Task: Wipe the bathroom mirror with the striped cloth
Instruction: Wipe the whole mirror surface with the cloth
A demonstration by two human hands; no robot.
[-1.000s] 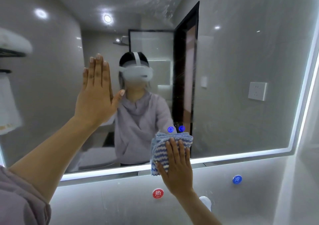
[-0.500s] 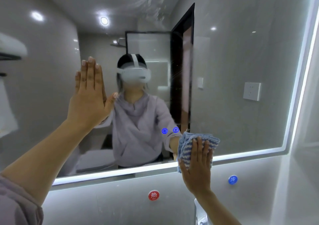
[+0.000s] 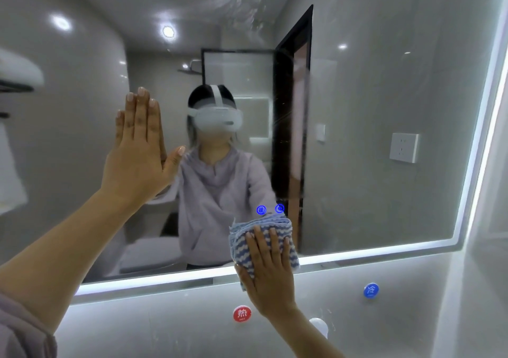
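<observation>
The bathroom mirror (image 3: 384,206) fills most of the view, with a lit strip along its lower and right edges. My right hand (image 3: 268,272) presses a folded blue-and-white striped cloth (image 3: 286,232) flat against the mirror's lower edge, just below two small blue touch icons (image 3: 270,209). My left hand (image 3: 138,154) lies flat on the glass at the left, fingers together and pointing up, holding nothing. The mirror reflects a person in a grey top wearing a white headset.
Below the mirror on the grey wall are a red hot-water sticker (image 3: 242,313) and a blue cold-water sticker (image 3: 371,290). A white tap top (image 3: 319,326) shows under my right wrist. A side wall closes in at the right.
My right hand has slid the cloth back to the left along the mirror's bottom edge, after going right half a second ago. My left hand stays pressed on the glass.
</observation>
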